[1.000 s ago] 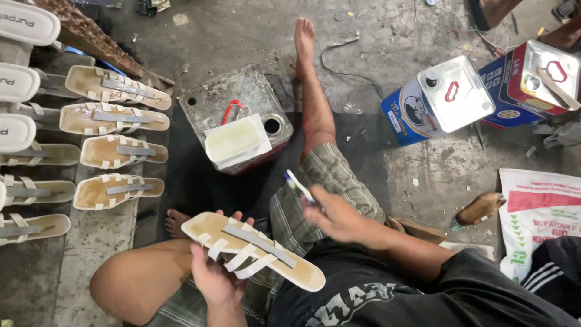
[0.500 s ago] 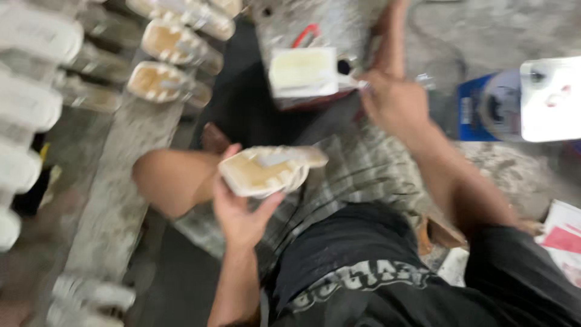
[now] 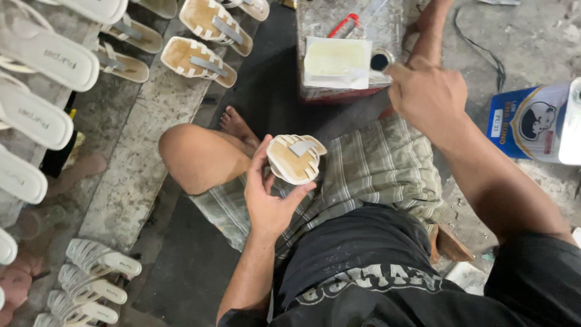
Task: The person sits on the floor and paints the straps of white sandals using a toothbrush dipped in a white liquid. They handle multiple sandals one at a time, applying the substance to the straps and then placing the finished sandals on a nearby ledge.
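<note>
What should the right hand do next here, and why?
Probably dip its tool into the round opening of the metal can. The right hand is at that opening, while the left hand holds the sandal sole-up over the lap, apart from the can. The tool itself is hidden.

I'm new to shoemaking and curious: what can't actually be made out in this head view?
- Whatever the right hand grips at the metal can: hidden behind the hand.
- The can's contents: opening too dark and small.
- Heel end of the sandal in the left hand: hidden, since it points away from the camera.
- White soles at left: cut by the edge.
</note>
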